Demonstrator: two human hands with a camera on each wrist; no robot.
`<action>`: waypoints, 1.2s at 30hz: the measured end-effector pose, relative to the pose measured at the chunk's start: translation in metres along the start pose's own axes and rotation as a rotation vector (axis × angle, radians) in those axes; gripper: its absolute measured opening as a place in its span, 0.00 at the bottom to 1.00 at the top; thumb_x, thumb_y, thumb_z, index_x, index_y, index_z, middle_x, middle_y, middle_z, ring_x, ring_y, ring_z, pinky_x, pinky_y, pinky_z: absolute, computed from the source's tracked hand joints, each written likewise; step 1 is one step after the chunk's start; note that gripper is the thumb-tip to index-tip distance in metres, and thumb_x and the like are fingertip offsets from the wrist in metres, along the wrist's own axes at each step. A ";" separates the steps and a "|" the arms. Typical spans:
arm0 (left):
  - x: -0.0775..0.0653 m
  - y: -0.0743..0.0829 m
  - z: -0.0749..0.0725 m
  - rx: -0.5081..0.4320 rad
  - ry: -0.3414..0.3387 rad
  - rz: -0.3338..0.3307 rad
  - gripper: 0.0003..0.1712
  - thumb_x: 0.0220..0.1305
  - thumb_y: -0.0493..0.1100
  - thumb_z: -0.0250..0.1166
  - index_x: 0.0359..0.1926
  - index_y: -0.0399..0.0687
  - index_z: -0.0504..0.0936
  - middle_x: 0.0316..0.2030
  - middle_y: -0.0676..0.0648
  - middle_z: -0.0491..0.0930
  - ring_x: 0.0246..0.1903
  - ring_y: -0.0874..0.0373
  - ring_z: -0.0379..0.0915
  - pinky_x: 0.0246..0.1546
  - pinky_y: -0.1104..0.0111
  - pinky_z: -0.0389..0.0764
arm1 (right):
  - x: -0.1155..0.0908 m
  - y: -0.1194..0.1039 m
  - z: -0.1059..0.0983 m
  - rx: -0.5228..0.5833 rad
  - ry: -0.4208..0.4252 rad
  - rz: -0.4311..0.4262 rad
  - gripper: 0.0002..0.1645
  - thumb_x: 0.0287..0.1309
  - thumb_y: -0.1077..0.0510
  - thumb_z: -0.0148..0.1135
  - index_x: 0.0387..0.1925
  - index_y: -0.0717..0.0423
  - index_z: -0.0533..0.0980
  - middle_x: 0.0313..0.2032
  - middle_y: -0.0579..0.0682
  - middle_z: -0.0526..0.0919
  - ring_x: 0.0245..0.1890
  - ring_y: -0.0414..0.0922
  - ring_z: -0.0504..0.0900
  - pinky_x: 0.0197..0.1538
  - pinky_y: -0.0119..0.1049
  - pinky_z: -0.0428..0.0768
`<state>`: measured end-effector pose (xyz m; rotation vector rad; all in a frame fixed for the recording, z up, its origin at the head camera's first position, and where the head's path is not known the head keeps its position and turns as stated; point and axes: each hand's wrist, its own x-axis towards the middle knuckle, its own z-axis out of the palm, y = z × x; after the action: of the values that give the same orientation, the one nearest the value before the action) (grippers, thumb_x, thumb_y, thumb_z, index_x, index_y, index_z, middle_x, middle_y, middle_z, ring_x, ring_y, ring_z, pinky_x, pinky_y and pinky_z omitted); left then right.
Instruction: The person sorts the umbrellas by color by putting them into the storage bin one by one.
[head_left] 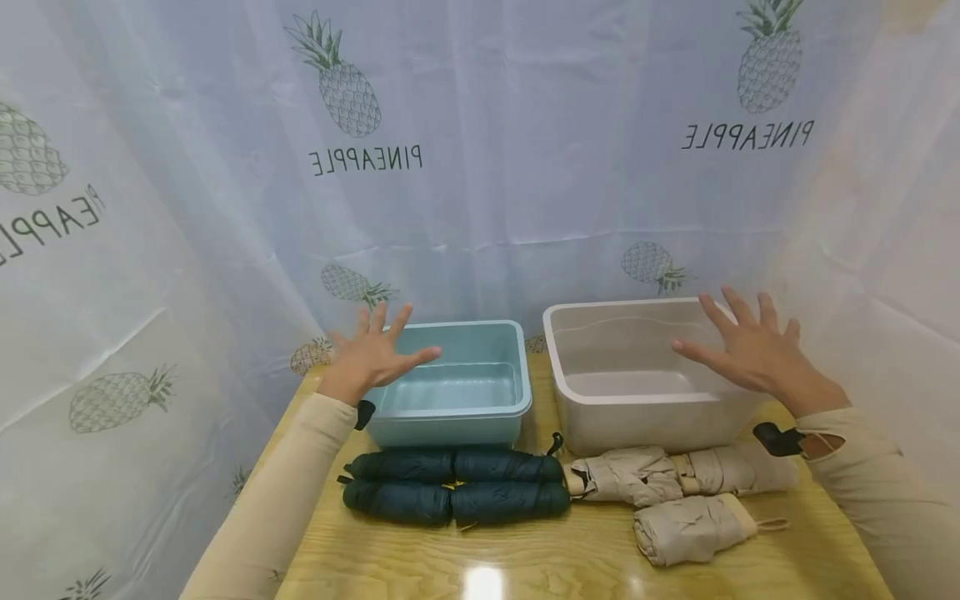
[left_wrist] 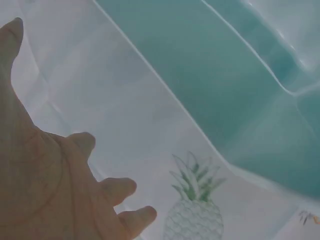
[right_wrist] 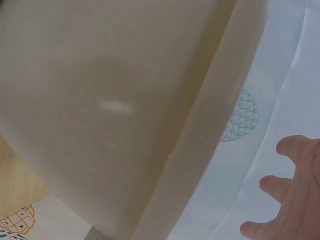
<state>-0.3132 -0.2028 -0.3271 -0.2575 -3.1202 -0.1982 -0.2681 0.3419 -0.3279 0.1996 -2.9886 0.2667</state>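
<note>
With fingers spread, my left hand [head_left: 372,357] hovers over the left side of a light blue plastic bin [head_left: 450,429]. My right hand [head_left: 757,354], fingers also splayed, is above the right part of a beige plastic bin [head_left: 652,425]. Neither hand holds anything. In front of the blue bin lie dark folded umbrellas [head_left: 510,502], in two rows side by side. Beige folded umbrellas [head_left: 630,475] lie along the front of the beige bin, and another beige umbrella [head_left: 693,531] with a wrist loop sits nearer the front. The insides of both bins show no objects.
A wooden table [head_left: 405,558] carries everything. Pale curtains [head_left: 487,183] printed with pineapples hang behind and on both sides, close to the bins. A dark wrist strap [head_left: 777,439] shows on the right wrist.
</note>
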 end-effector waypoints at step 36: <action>-0.053 0.202 0.129 -1.044 0.211 0.382 0.40 0.77 0.57 0.56 0.81 0.56 0.50 0.66 0.42 0.74 0.49 0.50 0.85 0.42 0.66 0.83 | -0.116 0.059 0.087 0.391 0.315 0.310 0.26 0.75 0.52 0.52 0.61 0.70 0.72 0.54 0.72 0.76 0.43 0.38 0.78 0.40 0.45 0.74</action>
<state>-0.2273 0.0028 -0.4305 -0.7339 -2.3836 -1.6621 -0.1732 0.3971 -0.4390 -0.2493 -2.6149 0.8313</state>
